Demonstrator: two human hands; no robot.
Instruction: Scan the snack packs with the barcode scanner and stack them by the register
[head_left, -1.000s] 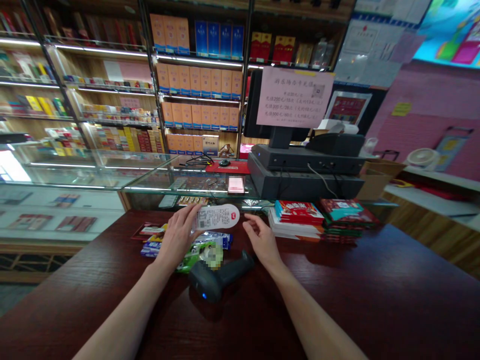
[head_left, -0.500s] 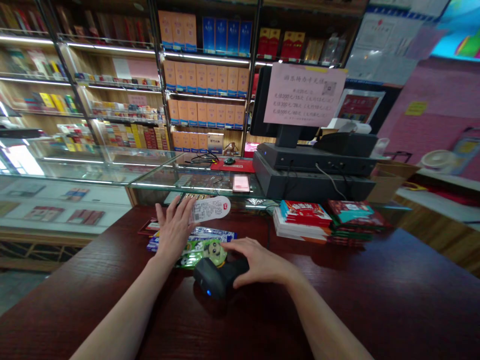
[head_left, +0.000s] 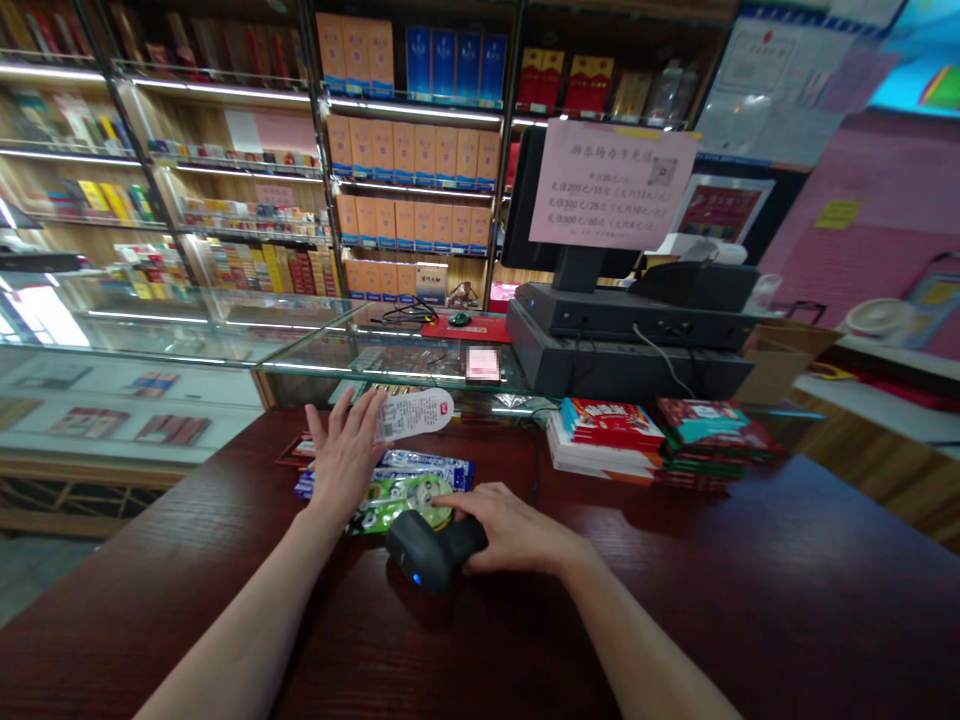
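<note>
My left hand [head_left: 346,450] lies with its fingers spread over the left part of a small pile of packets. Beside its fingertips is a white, round-ended package [head_left: 420,415] with small print. Below that lie blue-and-white packets [head_left: 442,468] and a green packet with a panda face [head_left: 397,503], partly covered by my left wrist. My right hand [head_left: 502,530] is closed round the handle of a black barcode scanner [head_left: 420,550], whose head points left and shows a blue light. Its index finger reaches over the green packet's right end.
Stacks of red and white packs [head_left: 607,440] and dark red-green packs [head_left: 712,440] stand at the right of the brown table [head_left: 750,580]. Behind are a glass counter [head_left: 375,355], a cash-register screen with a pink sign [head_left: 611,185], and stocked shelves.
My right hand has moved slightly left and closed in on the scanner's handle. My left hand and the white package have shifted slightly left.
</note>
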